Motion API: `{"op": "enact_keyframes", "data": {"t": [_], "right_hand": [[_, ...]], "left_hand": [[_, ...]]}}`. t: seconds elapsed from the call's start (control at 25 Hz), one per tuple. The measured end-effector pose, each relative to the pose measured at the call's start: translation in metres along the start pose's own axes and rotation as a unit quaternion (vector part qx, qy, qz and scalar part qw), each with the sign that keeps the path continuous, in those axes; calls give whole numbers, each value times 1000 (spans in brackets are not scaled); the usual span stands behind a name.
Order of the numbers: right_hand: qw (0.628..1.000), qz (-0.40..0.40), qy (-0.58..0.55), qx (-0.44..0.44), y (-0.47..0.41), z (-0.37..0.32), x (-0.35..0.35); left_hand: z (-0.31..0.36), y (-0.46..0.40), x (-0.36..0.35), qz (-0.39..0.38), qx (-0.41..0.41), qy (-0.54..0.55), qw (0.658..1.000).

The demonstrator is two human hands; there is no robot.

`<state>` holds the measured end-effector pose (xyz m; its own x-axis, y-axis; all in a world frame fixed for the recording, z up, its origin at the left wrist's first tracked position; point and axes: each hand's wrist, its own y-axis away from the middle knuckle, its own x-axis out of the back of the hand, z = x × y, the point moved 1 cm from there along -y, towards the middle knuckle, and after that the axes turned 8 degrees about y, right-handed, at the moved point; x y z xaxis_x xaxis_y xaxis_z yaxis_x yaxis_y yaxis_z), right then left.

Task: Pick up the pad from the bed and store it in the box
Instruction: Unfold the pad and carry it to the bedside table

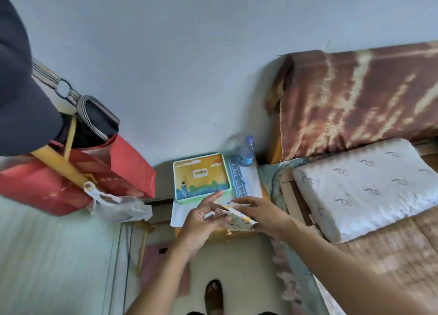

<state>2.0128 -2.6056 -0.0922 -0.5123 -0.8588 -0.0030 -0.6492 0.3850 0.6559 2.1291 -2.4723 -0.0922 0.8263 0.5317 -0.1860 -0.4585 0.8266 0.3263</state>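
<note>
Far left: dark cap brim filling the corner, with a striped strap and metal ring just beside it. Below that, a red paper bag hanging with yellow handles, and a crumpled clear plastic bag tied on under it.

Moving toward the middle: small nightstand against the pale wall, topped with a sheet of white paper. On it, the box, lid shut, green rim, yellow and blue cartoon art on top. Just right of the box, a blue ladder-shaped plastic piece, and behind that a water bottle standing upright with a blue cap.

In front of the box, both hands up in the air with the pad between them, a small floral-patterned packet, a bit blurry. Left hand clamped on the pad's left end with thumb and lower fingers, index finger pointing out toward the box's near edge. Right hand gripping the right side, fingers curled over the top. So pad off the bed, not in the box, hovering over the nightstand's front edge.

Bottom centre: 1 foot in a sandal on the floor.

Right side: bed with a woven mat, a white pillow, and a brown and cream patterned cloth draped over the headboard.
</note>
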Motion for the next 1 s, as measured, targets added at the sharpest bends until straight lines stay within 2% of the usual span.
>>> {"op": "enact_keyframes", "data": {"t": [0.12,0.24,0.36,0.48,0.56,0.76,0.92,1.0], "right_hand": [[1000,25,15,4,-25,-12,-26],[999,-13,-30,18,-49,-8,-37],[998,-25,-45,21,-74,-4,-49],[999,11,-43,-11,-106,2,-50],[998,35,-38,-36,-131,10,-45],[992,51,-5,-115,-202,55,-54],[984,51,40,-167,-255,106,-80],[979,69,91,-171,-275,125,-88]], "left_hand": [[1,-20,42,55,11,16,998],[-10,-40,70,139,36,69,987],[-29,-58,80,173,79,103,976],[-52,-79,84,221,95,60,969],[-75,-97,90,240,128,76,959],[-140,-130,112,240,231,83,939],[-197,-151,130,301,245,52,920],[-220,-161,135,326,243,4,913]]}}
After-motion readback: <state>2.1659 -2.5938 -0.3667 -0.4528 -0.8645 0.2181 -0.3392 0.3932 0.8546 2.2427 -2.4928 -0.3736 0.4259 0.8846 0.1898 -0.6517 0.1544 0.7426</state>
